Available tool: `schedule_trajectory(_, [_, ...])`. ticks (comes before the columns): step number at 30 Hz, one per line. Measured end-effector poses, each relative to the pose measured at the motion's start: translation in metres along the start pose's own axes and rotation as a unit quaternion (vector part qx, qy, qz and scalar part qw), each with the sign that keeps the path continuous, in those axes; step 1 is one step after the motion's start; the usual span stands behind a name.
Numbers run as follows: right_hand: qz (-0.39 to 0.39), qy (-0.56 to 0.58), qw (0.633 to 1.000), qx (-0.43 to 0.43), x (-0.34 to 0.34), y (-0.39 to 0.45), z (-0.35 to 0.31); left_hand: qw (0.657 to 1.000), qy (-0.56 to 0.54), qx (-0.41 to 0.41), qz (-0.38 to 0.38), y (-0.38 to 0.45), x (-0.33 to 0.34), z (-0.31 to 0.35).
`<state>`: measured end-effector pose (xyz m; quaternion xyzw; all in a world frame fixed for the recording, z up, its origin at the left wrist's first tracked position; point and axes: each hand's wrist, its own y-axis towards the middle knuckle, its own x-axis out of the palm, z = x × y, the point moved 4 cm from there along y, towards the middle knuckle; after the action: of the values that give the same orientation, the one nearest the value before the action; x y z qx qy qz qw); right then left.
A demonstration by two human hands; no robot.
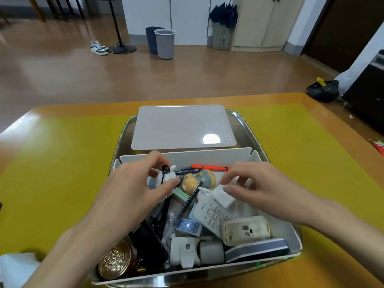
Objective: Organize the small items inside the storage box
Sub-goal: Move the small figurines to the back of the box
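A white storage box [276, 161] stands on a metal tray, crammed with small items. My left hand [133, 183] is over its far left part, fingers closed on a small white figurine [152, 180] with a black bead and cord. My right hand [264, 188] hovers over the far right part, fingers apart and curled, holding nothing. Between the hands lie a bear figurine [190, 182], an orange pen [209, 167] and a dark pen [190, 201]. Nearer me are a white remote [209, 215], a white mouse [246, 229], a round gold tin [116, 259] and a grey block [256, 249].
The box's white lid [182, 125] lies flat on the metal tray [247, 129] just beyond the box. The tray sits on a yellow mat [58, 163] over a wooden table. A crumpled white cloth [16, 267] lies at the near left corner.
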<state>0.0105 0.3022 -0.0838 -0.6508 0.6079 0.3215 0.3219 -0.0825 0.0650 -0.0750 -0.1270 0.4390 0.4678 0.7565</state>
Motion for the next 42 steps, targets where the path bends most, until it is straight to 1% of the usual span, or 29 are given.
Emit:
schedule_trajectory(2, [-0.011,-0.1,0.995,0.007,0.006,0.018,-0.004,1.0,0.01,0.0,0.002,0.0,-0.001,0.001])
schedule_trajectory(4, [-0.033,-0.158,0.987,0.02,0.02,0.033,-0.009,1.0,0.015,0.002,0.004,0.001,-0.002,0.001])
schedule_trajectory(8, [-0.03,-0.181,0.981,0.068,0.034,0.051,-0.009,1.0,0.028,0.011,0.011,0.003,-0.004,0.002])
schedule_trajectory(10, [-0.064,-0.153,0.981,0.096,0.036,0.055,-0.009,0.999,0.033,0.013,0.016,0.003,-0.006,0.002])
schedule_trajectory(13, [-0.139,-0.028,0.976,0.164,0.043,0.056,-0.007,0.999,0.039,0.016,0.013,0.003,-0.008,0.002])
schedule_trajectory(14, [-0.15,0.002,0.972,0.179,0.043,0.056,-0.007,0.999,0.04,0.015,0.009,0.002,-0.008,0.002])
schedule_trajectory(16, [-0.146,0.027,0.97,0.191,0.04,0.054,-0.007,0.999,0.04,0.013,0.005,0.001,-0.008,0.003])
schedule_trajectory(19, [-0.107,0.045,0.975,0.192,0.034,0.046,-0.005,0.999,0.035,0.013,0.002,0.001,-0.009,0.004])
schedule_trajectory(21, [-0.085,0.01,0.98,0.178,0.031,0.042,-0.006,0.999,0.034,0.014,0.004,0.001,-0.01,0.006])
schedule_trajectory(24, [-0.049,-0.066,0.988,0.132,0.031,0.041,-0.01,0.999,0.031,0.01,0.016,0.001,-0.012,0.008])
schedule_trajectory(27, [-0.017,-0.082,0.992,0.097,0.029,0.038,-0.015,1.0,0.015,0.0,0.014,0.002,-0.012,0.009])
schedule_trajectory(29, [-0.002,-0.059,0.995,0.086,0.023,0.029,-0.015,1.0,0.002,-0.008,0.016,0.003,-0.013,0.008])
schedule_trajectory(31, [0.023,-0.001,0.996,0.084,0.008,0.018,-0.013,1.0,-0.016,-0.012,0.016,0.004,-0.012,0.009])
schedule_trajectory(34, [0.103,0.061,0.989,0.089,-0.027,0.004,-0.006,0.998,-0.064,-0.006,0.025,0.006,-0.007,0.012])
schedule_trajectory(37, [0.184,0.027,0.978,0.098,-0.062,-0.003,0.006,0.993,-0.119,0.007,0.02,0.013,0.007,0.022])
schedule_trajectory(39, [0.211,0.001,0.972,0.101,-0.074,-0.005,0.012,0.987,-0.159,0.019,0.001,0.021,0.02,0.031])
schedule_trajectory(42, [0.246,-0.024,0.962,0.116,-0.07,-0.008,0.024,0.98,-0.193,0.029,-0.036,0.037,0.044,0.043])
